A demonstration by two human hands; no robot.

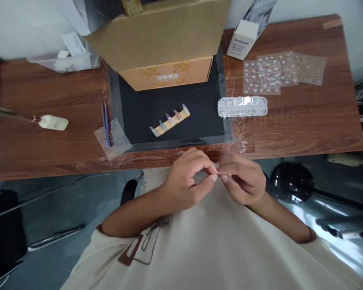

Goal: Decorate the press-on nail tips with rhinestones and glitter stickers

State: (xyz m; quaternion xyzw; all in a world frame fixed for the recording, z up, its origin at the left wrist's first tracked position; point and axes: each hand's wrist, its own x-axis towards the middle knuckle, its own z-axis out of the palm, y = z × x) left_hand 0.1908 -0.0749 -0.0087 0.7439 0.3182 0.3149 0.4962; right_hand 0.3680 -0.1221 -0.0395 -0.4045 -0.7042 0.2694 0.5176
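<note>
Both our left hand (183, 182) and right hand (248, 177) pinch one tiny piece (218, 174) directly between them, its long axis unclear.

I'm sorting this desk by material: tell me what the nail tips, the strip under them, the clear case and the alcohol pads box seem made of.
Nail tips: probably plastic, some with a pale sheen.
Strip: wood or card, I can't tell which; tan and matte.
Clear case: likely hard plastic, glossy; see-through with bright glare.
Alcohol pads box: apparently thin cardboard, dull; printed white sides.
</note>
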